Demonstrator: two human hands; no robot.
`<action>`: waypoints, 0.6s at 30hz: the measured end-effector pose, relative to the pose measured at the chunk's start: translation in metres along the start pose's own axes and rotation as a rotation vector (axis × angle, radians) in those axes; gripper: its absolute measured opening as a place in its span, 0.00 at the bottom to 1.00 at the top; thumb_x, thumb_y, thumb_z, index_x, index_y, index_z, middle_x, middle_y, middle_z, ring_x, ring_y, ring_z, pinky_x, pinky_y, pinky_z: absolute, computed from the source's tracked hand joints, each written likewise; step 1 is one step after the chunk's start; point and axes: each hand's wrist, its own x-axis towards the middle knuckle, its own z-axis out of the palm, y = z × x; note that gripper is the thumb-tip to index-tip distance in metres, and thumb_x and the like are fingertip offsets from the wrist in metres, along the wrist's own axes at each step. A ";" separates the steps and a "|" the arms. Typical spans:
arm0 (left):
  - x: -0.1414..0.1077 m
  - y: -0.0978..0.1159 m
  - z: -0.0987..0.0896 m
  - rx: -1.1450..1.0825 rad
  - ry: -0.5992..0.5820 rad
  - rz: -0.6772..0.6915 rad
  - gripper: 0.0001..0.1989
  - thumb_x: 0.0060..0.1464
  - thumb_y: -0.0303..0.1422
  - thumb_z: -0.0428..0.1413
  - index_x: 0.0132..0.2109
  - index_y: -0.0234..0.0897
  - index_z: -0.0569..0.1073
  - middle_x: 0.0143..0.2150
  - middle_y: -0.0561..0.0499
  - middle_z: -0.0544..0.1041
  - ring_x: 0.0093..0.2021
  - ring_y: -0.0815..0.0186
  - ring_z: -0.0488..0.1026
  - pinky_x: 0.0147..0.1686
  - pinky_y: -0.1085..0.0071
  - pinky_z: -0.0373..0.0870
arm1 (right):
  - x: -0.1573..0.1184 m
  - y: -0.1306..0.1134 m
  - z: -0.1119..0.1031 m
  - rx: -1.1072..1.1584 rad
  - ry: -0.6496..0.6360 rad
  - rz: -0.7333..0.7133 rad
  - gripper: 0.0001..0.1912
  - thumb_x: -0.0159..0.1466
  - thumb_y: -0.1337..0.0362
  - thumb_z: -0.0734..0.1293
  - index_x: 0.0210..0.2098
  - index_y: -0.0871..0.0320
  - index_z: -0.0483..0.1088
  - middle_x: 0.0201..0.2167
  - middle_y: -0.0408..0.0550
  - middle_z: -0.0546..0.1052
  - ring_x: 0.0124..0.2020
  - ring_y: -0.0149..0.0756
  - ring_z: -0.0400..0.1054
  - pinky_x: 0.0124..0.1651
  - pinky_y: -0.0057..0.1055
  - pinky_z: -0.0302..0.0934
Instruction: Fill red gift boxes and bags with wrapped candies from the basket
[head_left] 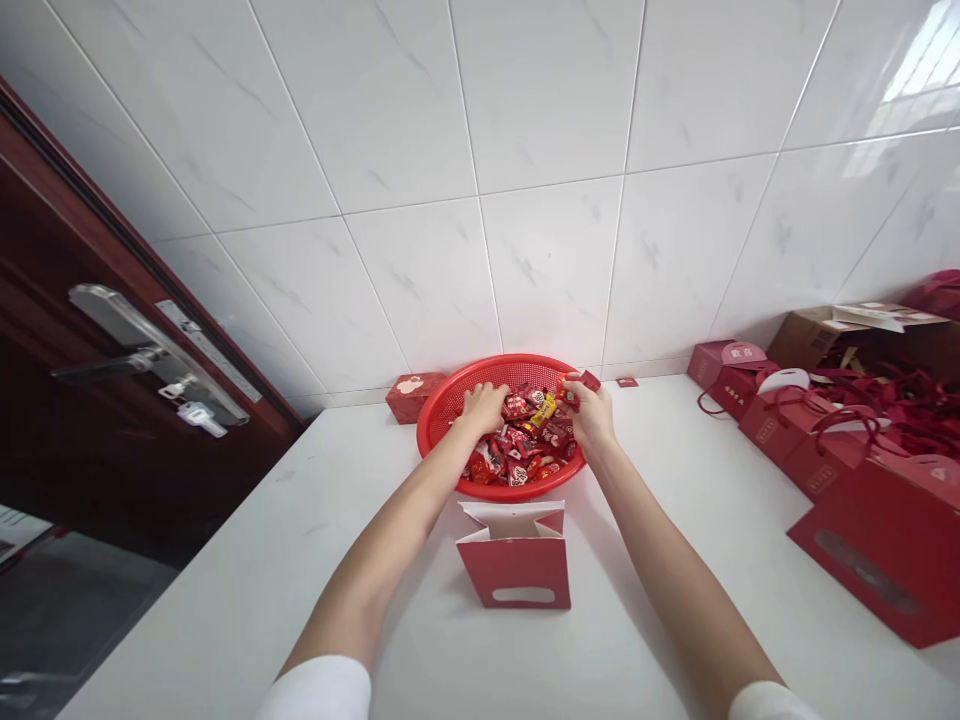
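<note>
A red plastic basket holds many wrapped candies, mostly red, with a yellow one among them. My left hand reaches over the basket's left side, its fingers apart and bent down toward the candies; the fingertips are partly hidden. At the right rim, my right hand is closed on red wrapped candy, with red wrapping also showing above the fingers. Just in front of the basket stands a red paper gift box, upright with its top open and an oval window low on its front.
A small red box sits behind the basket's left side. Flat against the wall base lies a small red packet. Several red gift boxes line the right, beside a cardboard carton with red ribbons. A dark door with keys stands left.
</note>
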 end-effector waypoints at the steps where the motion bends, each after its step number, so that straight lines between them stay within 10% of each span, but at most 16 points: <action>1: 0.000 -0.003 -0.001 -0.019 0.032 -0.011 0.30 0.45 0.20 0.58 0.58 0.36 0.72 0.58 0.32 0.71 0.62 0.37 0.64 0.58 0.43 0.61 | 0.000 0.000 0.000 -0.001 -0.002 0.002 0.11 0.39 0.66 0.72 0.25 0.56 0.72 0.24 0.39 0.73 0.28 0.32 0.68 0.29 0.29 0.67; 6: 0.000 0.007 0.002 -0.192 0.016 0.200 0.20 0.52 0.26 0.57 0.53 0.41 0.78 0.54 0.45 0.76 0.56 0.54 0.72 0.57 0.62 0.66 | 0.000 0.001 0.000 -0.008 -0.015 0.005 0.12 0.40 0.65 0.72 0.26 0.55 0.71 0.23 0.38 0.73 0.26 0.32 0.67 0.29 0.30 0.66; 11: -0.007 0.023 0.010 -0.254 -0.482 0.451 0.13 0.41 0.33 0.66 0.39 0.44 0.84 0.39 0.53 0.82 0.38 0.61 0.78 0.38 0.73 0.71 | -0.002 0.000 0.000 -0.008 -0.022 0.013 0.12 0.40 0.64 0.72 0.27 0.56 0.72 0.23 0.39 0.74 0.25 0.31 0.68 0.28 0.29 0.65; 18: -0.018 0.033 0.011 0.015 -0.465 0.254 0.19 0.28 0.30 0.68 0.35 0.43 0.81 0.32 0.50 0.81 0.36 0.53 0.77 0.44 0.61 0.70 | -0.001 0.000 0.000 0.001 -0.019 0.002 0.11 0.40 0.65 0.72 0.25 0.56 0.72 0.23 0.40 0.74 0.26 0.32 0.68 0.28 0.30 0.66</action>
